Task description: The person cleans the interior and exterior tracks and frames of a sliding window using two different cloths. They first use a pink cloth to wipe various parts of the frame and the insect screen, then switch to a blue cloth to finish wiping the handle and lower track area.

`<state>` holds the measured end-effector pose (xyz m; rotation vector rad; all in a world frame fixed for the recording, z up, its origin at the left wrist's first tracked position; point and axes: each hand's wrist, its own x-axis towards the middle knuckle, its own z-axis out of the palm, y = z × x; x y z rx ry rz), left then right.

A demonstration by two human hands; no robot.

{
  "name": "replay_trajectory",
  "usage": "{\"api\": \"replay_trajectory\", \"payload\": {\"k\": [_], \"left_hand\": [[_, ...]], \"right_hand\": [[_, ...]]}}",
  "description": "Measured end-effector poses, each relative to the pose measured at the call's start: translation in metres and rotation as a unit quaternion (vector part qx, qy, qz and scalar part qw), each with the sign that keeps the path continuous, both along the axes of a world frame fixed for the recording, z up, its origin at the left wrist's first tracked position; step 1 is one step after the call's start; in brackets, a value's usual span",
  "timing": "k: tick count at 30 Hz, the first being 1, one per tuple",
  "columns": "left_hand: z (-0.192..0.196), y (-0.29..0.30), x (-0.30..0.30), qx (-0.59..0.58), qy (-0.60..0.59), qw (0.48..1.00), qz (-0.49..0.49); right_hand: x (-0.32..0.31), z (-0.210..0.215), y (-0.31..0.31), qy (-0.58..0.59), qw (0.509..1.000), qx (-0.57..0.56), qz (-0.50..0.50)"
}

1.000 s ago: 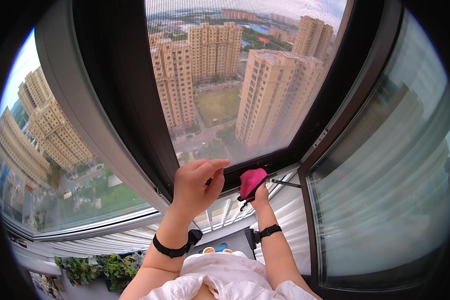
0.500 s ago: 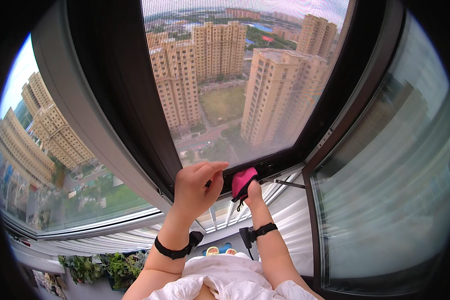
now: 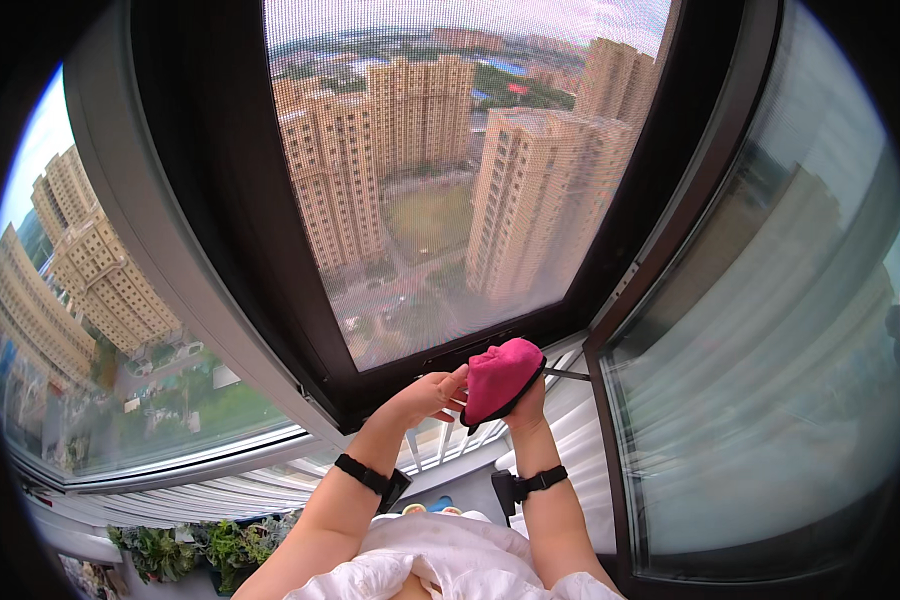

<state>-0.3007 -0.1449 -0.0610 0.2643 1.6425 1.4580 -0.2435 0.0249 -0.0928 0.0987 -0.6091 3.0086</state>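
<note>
A pink cloth mitt (image 3: 505,378) with a black edge covers the fingers of my right hand (image 3: 528,408). Only the heel of that hand and the wrist show below it, so how the fingers lie inside is hidden. My left hand (image 3: 430,397) is beside the mitt, its fingers stretched and apart, with the tips at the mitt's left edge. Both hands are just in front of the lower bar of a dark window frame (image 3: 440,362), which holds a mesh screen (image 3: 425,320).
To the right a glazed sash (image 3: 750,400) stands swung inward, with a metal stay arm (image 3: 568,375) near my right hand. Fixed glass (image 3: 170,400) is on the left. Below are white railings (image 3: 435,440), potted plants (image 3: 160,550) and a white curtain (image 3: 560,450).
The mitt and my right hand have come up and back from the frame's lower bar, turning the pink side into view. My left hand has lowered and moved right to the mitt's edge.
</note>
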Motion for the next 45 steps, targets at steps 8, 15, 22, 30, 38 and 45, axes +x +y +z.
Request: {"api": "replay_trajectory", "payload": {"k": [8, 15, 22, 30, 38, 45], "left_hand": [[0.005, 0.022, 0.009, 0.257, -0.155, 0.953, 0.033], [0.008, 0.026, 0.004, 0.235, -0.086, 0.966, 0.069], [0.031, 0.018, -0.004, 0.279, -0.086, 0.948, 0.125], [0.059, 0.019, -0.006, 0.322, 0.024, 0.944, 0.069], [0.061, 0.025, -0.006, 0.380, 0.015, 0.925, 0.005], [0.026, 0.025, -0.012, 0.263, -0.048, 0.963, -0.035]], "right_hand": [[0.025, -0.003, 0.014, 0.036, 0.992, 0.115, -0.023], [0.045, -0.011, 0.016, -0.033, 0.985, 0.135, -0.100], [0.062, 0.030, -0.007, 0.216, 0.599, 0.717, -0.283], [0.045, -0.010, 0.030, -0.101, 0.908, 0.338, -0.228], [0.037, 0.014, 0.023, -0.014, 0.961, 0.256, -0.105], [0.028, 0.066, 0.031, -0.108, 0.934, 0.304, -0.154]]}}
